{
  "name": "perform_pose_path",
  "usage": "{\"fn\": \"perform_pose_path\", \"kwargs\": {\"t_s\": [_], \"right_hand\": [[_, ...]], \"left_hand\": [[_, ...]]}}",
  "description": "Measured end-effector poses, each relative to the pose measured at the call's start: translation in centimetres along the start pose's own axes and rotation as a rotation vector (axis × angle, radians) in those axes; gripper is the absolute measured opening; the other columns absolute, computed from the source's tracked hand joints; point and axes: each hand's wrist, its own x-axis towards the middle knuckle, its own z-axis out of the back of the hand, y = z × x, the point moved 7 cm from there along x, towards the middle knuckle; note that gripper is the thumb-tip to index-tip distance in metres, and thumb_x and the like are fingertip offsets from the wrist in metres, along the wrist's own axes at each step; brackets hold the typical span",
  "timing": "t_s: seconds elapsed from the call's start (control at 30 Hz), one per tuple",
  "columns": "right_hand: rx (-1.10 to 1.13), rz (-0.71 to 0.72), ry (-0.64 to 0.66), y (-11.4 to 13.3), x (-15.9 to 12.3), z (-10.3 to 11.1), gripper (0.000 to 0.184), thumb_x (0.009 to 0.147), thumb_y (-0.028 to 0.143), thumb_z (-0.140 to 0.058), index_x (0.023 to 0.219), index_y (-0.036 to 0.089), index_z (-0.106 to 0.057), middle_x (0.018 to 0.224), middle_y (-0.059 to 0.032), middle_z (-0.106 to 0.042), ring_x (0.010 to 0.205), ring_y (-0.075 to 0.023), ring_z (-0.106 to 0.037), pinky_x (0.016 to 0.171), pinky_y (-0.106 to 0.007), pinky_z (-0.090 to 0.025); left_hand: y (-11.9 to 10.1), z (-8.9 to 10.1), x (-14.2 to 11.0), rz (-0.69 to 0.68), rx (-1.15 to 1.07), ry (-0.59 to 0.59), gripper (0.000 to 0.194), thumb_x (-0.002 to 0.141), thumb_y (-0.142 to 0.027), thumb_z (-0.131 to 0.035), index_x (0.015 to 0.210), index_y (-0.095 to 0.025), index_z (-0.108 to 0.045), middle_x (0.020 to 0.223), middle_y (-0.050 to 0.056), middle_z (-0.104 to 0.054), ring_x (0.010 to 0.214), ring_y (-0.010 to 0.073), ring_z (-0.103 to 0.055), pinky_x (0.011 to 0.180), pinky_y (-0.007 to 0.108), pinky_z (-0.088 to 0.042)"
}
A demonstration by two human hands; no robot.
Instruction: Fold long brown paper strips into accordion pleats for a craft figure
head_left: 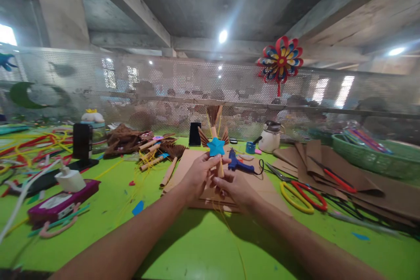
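A paper craft made of a rolled brown paper tube (pixel 220 169), a blue star (pixel 215 146) and pleated brown paper fans (pixel 214 116) is held upright over the cardboard. My left hand (pixel 198 176) pinches it just below the star. Lower down, the fingers of my right hand (pixel 235 186) close around the tube. Yellow string (pixel 234 232) trails from the craft down toward the table's front edge. Behind my right hand lies a blue glue gun (pixel 241 164) on the cardboard sheet (pixel 262 188).
Scissors (pixel 303 196) and folded brown paper (pixel 341 170) lie on the right, near a green basket (pixel 374 157). More paper tubes and fans (pixel 160 155) are on the left, beyond a purple power strip (pixel 65 203). A phone (pixel 194 134) stands before the perforated screen (pixel 183 83).
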Motion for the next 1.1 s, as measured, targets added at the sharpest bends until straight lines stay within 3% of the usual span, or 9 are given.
{"fn": "perform_pose_path", "kwargs": {"t_s": [0.13, 0.33, 0.43, 0.6, 0.7, 0.8, 0.87, 1.0, 1.1], "right_hand": [[0.01, -0.059, 0.052, -0.5, -0.4, -0.2, 0.026, 0.066, 0.038, -0.065, 0.067, 0.013, -0.059, 0.058, 0.0012, -0.056, 0.043, -0.0038, -0.04, 0.042, -0.018, -0.028], [-0.101, 0.03, 0.094, 0.4, -0.2, 0.0, 0.037, 0.072, 0.049, -0.055, 0.068, 0.013, -0.063, 0.064, -0.0038, -0.062, 0.05, -0.0092, -0.049, 0.052, -0.023, -0.039], [-0.233, 0.099, 0.007, 0.6, 0.2, 1.3, 0.04, 0.075, 0.049, -0.051, 0.071, 0.012, -0.065, 0.069, -0.0069, -0.064, 0.061, -0.0137, -0.055, 0.058, -0.026, -0.041], [-0.342, 0.087, -0.215, 0.5, 0.5, 3.9, 0.038, 0.079, 0.042, -0.045, 0.079, 0.011, -0.065, 0.077, -0.0099, -0.064, 0.07, -0.0175, -0.057, 0.06, -0.027, -0.043], [-0.488, 0.268, -0.359, 2.4, -0.5, 4.1, 0.029, 0.078, 0.036, -0.048, 0.075, 0.012, -0.064, 0.071, -0.0073, -0.062, 0.067, -0.0164, -0.054, 0.061, -0.027, -0.042], [-0.673, 0.537, -0.306, 4.6, -1.9, 2.0, 0.023, 0.081, 0.028, -0.046, 0.085, 0.014, -0.064, 0.073, -0.0056, -0.059, 0.068, -0.0148, -0.052, 0.063, -0.025, -0.041], [-0.807, 0.597, -0.236, 4.9, -2.5, 0.6, 0.024, 0.083, 0.024, -0.043, 0.095, 0.016, -0.063, 0.075, -0.0058, -0.057, 0.069, -0.0146, -0.052, 0.064, -0.025, -0.04], [-0.953, 0.534, -0.185, 3.6, -2.0, 0.1, 0.023, 0.083, 0.02, -0.043, 0.095, 0.017, -0.063, 0.076, -0.007, -0.058, 0.072, -0.0159, -0.054, 0.066, -0.025, -0.039], [-0.848, 0.445, -0.181, 2.4, -1.1, 0.5, 0.018, 0.079, 0.021, -0.048, 0.082, 0.017, -0.065, 0.072, -0.0062, -0.06, 0.068, -0.0153, -0.053, 0.064, -0.026, -0.039]], "left_hand": [[-1.2, 1.0, 0.4, -0.103, -0.012, -0.095, 0.023, 0.072, -0.032, -0.062, 0.082, -0.012, -0.06, 0.082, 0.01, -0.067, 0.075, 0.0183, -0.061, 0.066, 0.028, -0.046], [-1.8, 2.8, 1.0, -0.133, -0.013, -0.196, 0.023, 0.069, -0.03, -0.064, 0.081, -0.011, -0.059, 0.077, 0.01, -0.067, 0.077, 0.0197, -0.061, 0.071, 0.031, -0.044], [-1.9, 3.4, 1.0, -0.141, -0.008, -0.224, 0.022, 0.07, -0.03, -0.063, 0.081, -0.01, -0.059, 0.078, 0.011, -0.067, 0.075, 0.0183, -0.06, 0.073, 0.031, -0.044], [-1.9, 3.8, 1.0, -0.123, 0.0, -0.249, 0.024, 0.07, -0.032, -0.064, 0.081, -0.011, -0.059, 0.08, 0.011, -0.067, 0.073, 0.0177, -0.06, 0.07, 0.03, -0.044], [-1.7, 3.7, 1.0, -0.109, 0.025, -0.24, 0.025, 0.069, -0.032, -0.064, 0.082, -0.011, -0.06, 0.08, 0.011, -0.068, 0.068, 0.0153, -0.059, 0.068, 0.028, -0.044], [-1.7, 3.4, 1.0, -0.141, 0.056, -0.22, 0.027, 0.069, -0.034, -0.064, 0.083, -0.011, -0.06, 0.081, 0.01, -0.068, 0.068, 0.0153, -0.059, 0.068, 0.028, -0.044], [-1.6, 3.3, 1.0, -0.156, 0.081, -0.209, 0.028, 0.069, -0.035, -0.064, 0.082, -0.011, -0.061, 0.082, 0.01, -0.068, 0.068, 0.0156, -0.059, 0.067, 0.029, -0.045], [-1.5, 3.0, 0.9, -0.157, 0.119, -0.196, 0.026, 0.071, -0.034, -0.062, 0.081, -0.011, -0.061, 0.08, 0.01, -0.068, 0.066, 0.0152, -0.058, 0.065, 0.028, -0.045], [-1.5, 2.7, 0.8, -0.149, 0.134, -0.196, 0.024, 0.07, -0.033, -0.063, 0.079, -0.011, -0.061, 0.076, 0.009, -0.068, 0.064, 0.0149, -0.057, 0.063, 0.027, -0.044]]}}
